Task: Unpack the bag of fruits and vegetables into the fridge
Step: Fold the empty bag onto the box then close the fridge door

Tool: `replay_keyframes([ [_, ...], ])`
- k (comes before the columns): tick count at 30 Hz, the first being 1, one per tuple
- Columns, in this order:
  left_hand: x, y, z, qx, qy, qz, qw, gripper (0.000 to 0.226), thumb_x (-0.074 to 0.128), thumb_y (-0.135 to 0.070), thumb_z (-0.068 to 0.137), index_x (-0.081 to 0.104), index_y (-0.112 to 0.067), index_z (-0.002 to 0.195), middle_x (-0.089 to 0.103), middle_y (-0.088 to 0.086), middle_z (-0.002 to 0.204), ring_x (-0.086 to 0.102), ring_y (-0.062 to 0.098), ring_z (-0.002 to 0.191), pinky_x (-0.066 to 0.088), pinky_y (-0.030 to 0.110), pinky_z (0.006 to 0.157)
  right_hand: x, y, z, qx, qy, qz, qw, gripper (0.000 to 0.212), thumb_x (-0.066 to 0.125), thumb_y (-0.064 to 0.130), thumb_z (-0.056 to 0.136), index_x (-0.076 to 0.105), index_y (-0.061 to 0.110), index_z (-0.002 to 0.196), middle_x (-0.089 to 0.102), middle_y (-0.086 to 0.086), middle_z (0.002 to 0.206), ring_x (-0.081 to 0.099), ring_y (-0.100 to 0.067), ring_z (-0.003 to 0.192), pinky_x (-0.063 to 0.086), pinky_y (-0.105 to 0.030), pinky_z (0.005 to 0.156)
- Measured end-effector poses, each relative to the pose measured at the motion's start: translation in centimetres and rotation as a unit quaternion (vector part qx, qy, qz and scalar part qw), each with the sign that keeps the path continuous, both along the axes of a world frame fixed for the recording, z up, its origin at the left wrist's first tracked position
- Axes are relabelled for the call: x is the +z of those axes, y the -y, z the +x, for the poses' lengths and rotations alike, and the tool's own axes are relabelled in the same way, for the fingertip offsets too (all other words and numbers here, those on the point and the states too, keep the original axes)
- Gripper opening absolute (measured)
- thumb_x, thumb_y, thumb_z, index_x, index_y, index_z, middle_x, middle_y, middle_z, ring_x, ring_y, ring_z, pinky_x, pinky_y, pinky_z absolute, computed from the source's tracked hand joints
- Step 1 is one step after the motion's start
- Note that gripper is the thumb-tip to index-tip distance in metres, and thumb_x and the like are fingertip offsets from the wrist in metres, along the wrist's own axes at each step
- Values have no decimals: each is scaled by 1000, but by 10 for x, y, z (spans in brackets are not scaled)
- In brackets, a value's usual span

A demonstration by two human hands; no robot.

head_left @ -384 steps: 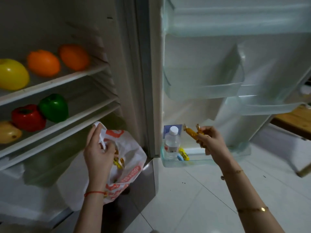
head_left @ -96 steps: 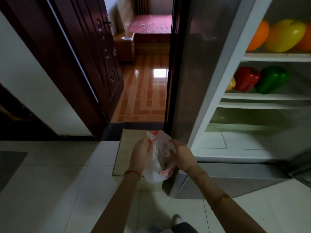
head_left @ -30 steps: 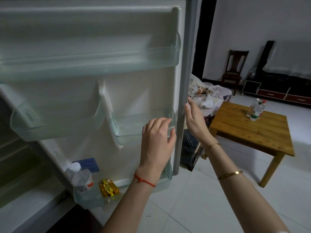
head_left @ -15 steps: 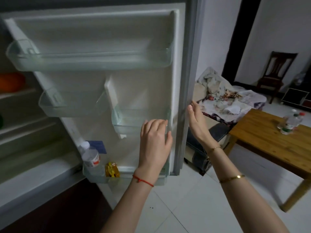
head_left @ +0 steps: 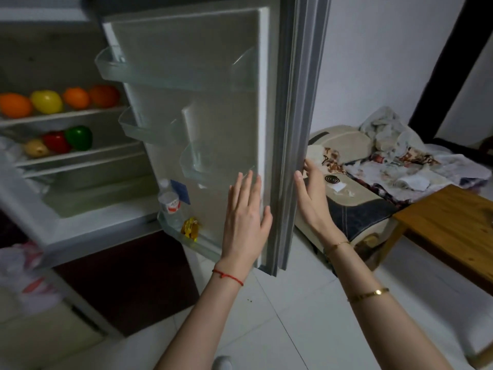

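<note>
White floor tiles run under an open fridge (head_left: 80, 204), its door (head_left: 213, 108) swung wide. At the door's free edge, the left hand (head_left: 246, 222) lies flat on the inner panel, fingers straight and close together, holding nothing. The right hand (head_left: 310, 198) touches the outer edge, fingers straight, empty. Oranges (head_left: 14, 104) and a lemon (head_left: 46, 101) sit on the upper shelf, peppers (head_left: 68, 138) on the shelf below. A bottle (head_left: 170, 206) stands in the bottom door rack. The bag (head_left: 18, 268) lies at the fridge's lower left corner.
</note>
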State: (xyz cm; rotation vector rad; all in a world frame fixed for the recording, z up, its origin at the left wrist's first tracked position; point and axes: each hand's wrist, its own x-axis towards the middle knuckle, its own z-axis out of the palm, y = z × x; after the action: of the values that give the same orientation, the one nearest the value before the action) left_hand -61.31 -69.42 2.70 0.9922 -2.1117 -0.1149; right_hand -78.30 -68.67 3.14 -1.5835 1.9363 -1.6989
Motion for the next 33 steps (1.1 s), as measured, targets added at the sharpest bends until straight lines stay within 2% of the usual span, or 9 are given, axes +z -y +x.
replay_keyframes([
  [3, -1, -18, 16, 24, -5, 4, 1000, 61, 49, -26, 98, 27, -10, 153, 20, 8, 163, 3, 22, 152, 11, 38, 124, -2, -17, 15, 18, -23, 1, 1000, 62, 35, 52, 100, 27, 18, 150, 40, -4, 145, 34, -14, 137, 29, -45, 116],
  [6, -4, -32, 32, 47, -9, 14, 999, 63, 48, -28, 99, 24, -10, 154, 15, 7, 164, -6, 21, 152, 6, 35, 123, -3, -34, 32, 28, -52, -6, 998, 55, 37, 44, 101, 27, 20, 150, 42, -3, 137, 33, -5, 125, 26, -28, 111],
  [7, -5, -36, 39, 53, -12, 17, 998, 64, 48, -29, 99, 22, -11, 154, 14, 7, 164, -8, 20, 152, 5, 34, 123, -2, -39, 38, 32, -61, -13, 998, 53, 38, 43, 102, 28, 22, 149, 43, -3, 132, 36, -6, 121, 27, -27, 109],
  [11, -5, -48, 65, 74, -23, 37, 996, 67, 46, -34, 100, 14, -15, 156, 3, 1, 166, -18, 16, 150, 0, 32, 120, -1, -49, 60, 61, -97, -45, 992, 45, 39, 36, 103, 33, 24, 146, 48, 3, 119, 43, -10, 116, 34, -35, 107],
  [14, -8, -55, 86, 86, -35, 55, 994, 68, 44, -38, 101, 10, -19, 157, -4, -4, 165, -22, 12, 149, -6, 27, 116, 0, -52, 80, 86, -121, -75, 986, 44, 36, 29, 104, 35, 20, 147, 49, 2, 130, 41, -9, 124, 33, -35, 110],
  [19, -18, -67, 117, 91, -85, 106, 986, 65, 43, -42, 102, 16, -17, 156, 2, -5, 165, -15, 6, 150, 0, 27, 121, 0, -52, 119, 162, -151, -100, 970, 48, 35, 12, 105, 26, 14, 152, 27, 5, 157, 21, -6, 146, 18, -34, 122],
  [25, -22, -76, 165, 109, -108, 139, 978, 71, 42, -45, 101, 5, -20, 156, -1, -7, 165, -9, 6, 151, 5, 35, 124, -4, -47, 177, 232, -174, -102, 952, 56, 37, 13, 103, 15, 15, 154, 14, 3, 162, 12, -14, 151, 15, -44, 123],
  [30, -25, -74, 217, 124, -104, 145, 976, 79, 44, -51, 99, -4, -26, 156, -4, -11, 164, -5, 4, 150, 7, 30, 122, -6, -41, 234, 249, -187, -104, 945, 57, 36, 20, 103, 16, 11, 155, 13, -2, 163, 10, -19, 152, 13, -44, 123],
  [33, -25, -70, 251, 129, -115, 153, 973, 82, 47, -52, 97, -3, -26, 157, -1, -8, 165, 0, 6, 151, 10, 28, 121, -7, -35, 269, 256, -198, -106, 940, 57, 37, 23, 102, 16, 10, 154, 14, -6, 163, 11, -23, 151, 12, -44, 124],
])
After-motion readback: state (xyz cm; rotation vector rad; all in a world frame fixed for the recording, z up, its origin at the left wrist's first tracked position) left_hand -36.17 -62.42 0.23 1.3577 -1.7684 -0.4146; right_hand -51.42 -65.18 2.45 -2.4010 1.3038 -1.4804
